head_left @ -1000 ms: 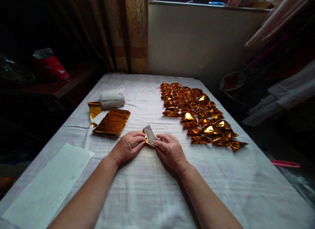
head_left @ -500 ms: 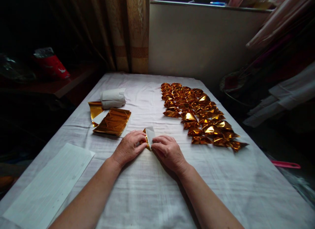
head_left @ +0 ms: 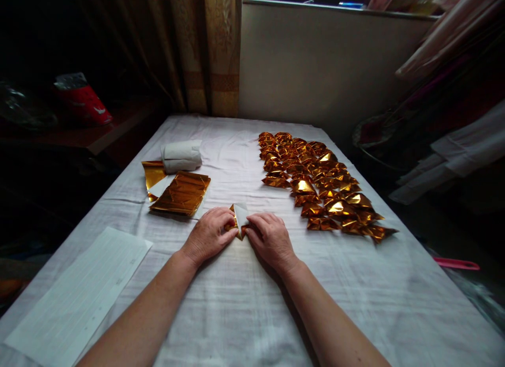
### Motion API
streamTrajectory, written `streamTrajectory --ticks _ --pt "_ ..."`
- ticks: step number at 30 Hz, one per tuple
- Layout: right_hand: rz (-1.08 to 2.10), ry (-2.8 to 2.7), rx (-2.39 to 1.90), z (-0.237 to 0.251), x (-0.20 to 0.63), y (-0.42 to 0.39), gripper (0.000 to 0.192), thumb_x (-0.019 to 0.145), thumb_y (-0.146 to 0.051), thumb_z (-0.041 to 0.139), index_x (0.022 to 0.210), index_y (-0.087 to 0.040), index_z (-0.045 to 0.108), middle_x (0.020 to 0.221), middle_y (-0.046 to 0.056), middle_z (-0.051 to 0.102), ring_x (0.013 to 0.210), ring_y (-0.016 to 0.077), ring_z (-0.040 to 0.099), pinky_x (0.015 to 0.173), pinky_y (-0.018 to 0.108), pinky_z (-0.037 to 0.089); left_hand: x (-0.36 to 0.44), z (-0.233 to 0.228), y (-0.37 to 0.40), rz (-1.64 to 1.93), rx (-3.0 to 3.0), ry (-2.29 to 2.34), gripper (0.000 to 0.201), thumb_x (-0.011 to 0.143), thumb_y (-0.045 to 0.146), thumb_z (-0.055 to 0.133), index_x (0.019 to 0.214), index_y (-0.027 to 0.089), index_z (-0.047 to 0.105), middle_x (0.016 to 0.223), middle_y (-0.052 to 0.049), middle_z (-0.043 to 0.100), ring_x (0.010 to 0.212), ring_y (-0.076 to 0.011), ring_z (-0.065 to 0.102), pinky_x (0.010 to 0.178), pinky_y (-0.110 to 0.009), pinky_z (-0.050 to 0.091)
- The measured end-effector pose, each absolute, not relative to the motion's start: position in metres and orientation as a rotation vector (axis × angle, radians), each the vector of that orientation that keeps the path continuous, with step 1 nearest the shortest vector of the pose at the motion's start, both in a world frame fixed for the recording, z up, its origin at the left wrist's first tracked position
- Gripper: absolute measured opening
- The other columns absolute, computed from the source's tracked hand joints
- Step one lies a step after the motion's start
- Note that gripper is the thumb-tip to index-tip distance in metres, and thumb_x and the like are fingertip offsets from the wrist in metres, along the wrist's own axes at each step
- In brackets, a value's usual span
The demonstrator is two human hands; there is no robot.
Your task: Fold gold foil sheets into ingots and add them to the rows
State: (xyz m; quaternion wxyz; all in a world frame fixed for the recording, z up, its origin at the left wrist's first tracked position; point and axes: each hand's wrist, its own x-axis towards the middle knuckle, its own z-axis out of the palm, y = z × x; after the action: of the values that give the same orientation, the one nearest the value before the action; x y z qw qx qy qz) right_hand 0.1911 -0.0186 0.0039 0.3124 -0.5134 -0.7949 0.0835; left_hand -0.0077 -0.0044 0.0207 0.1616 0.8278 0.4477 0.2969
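Note:
A partly folded sheet of gold foil paper [head_left: 241,214] lies on the cloth in front of me, its pale back showing at the top and a gold point towards me. My left hand [head_left: 212,231] pinches its left edge, thumb near the lower tip. My right hand [head_left: 273,242] has its fingertips closed on the right edge, where a second gold corner shows. The fingers hide parts of both edges. Beyond my left hand rests a stack of flat gold foil sheets [head_left: 182,193].
Several rows of folded gold foil ingots [head_left: 303,187] cover the right side of the white-clothed table [head_left: 236,314]. A white roll [head_left: 181,155] stands behind the foil stack. A long pale paper sheet [head_left: 82,293] lies at the left edge. A red container [head_left: 84,100] is on the side shelf.
My right fingertips have folded the sheet's right lower corner over, so gold now shows there too. My left hand stays nearly in place.

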Motion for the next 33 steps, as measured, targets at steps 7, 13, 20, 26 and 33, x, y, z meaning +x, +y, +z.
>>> streamTrajectory --ticks 7,13,20,26,33 --pt "0.232 -2.077 -1.421 0.004 0.187 -0.020 0.002 0.086 -0.022 0.064 0.088 -0.023 0.063 0.096 0.004 0.070 0.093 0.0215 0.060 0.081 0.034 0.039 -0.005 0.023 -0.005 0.846 2.344 1.284 0.009 0.080 0.023 0.072 0.084 0.022 0.064 0.101 -0.003 0.068 0.098 -0.0208 0.063 0.091 -0.037 0.050" --pt "0.252 -2.064 -1.393 0.004 0.187 -0.020 0.005 0.086 -0.022 0.064 0.081 -0.024 0.063 0.099 0.003 0.070 0.095 0.0205 0.059 0.084 0.035 0.039 0.000 0.026 -0.007 0.819 2.348 1.344 0.014 0.078 0.024 0.074 0.078 0.022 0.060 0.095 -0.003 0.066 0.093 -0.0212 0.061 0.088 -0.037 0.049" --pt "0.285 -2.031 -1.419 0.005 0.185 -0.020 0.007 0.083 -0.023 0.067 0.078 -0.024 0.064 0.100 0.002 0.069 0.095 0.0209 0.059 0.084 0.035 0.038 0.003 0.026 -0.010 0.810 2.375 1.368 0.021 0.078 0.027 0.073 0.073 0.022 0.053 0.092 -0.002 0.063 0.091 -0.0212 0.059 0.087 -0.037 0.048" --pt "0.252 -2.007 -1.470 0.005 0.182 -0.019 0.008 0.086 -0.021 0.065 0.079 -0.023 0.064 0.098 0.003 0.069 0.093 0.0209 0.058 0.083 0.035 0.038 0.005 0.028 -0.011 0.772 2.383 1.402 0.021 0.076 0.023 0.072 0.073 0.022 0.052 0.092 -0.002 0.060 0.091 -0.0216 0.057 0.087 -0.037 0.047" --pt "0.218 -1.969 -1.582 0.006 0.181 -0.016 0.010 0.087 -0.022 0.064 0.078 -0.022 0.064 0.092 0.003 0.068 0.090 0.0208 0.056 0.078 0.032 0.035 0.010 0.029 -0.012 0.723 2.364 1.471 0.020 0.073 0.021 0.069 0.073 0.022 0.049 0.088 -0.002 0.057 0.090 -0.0221 0.054 0.088 -0.037 0.045"
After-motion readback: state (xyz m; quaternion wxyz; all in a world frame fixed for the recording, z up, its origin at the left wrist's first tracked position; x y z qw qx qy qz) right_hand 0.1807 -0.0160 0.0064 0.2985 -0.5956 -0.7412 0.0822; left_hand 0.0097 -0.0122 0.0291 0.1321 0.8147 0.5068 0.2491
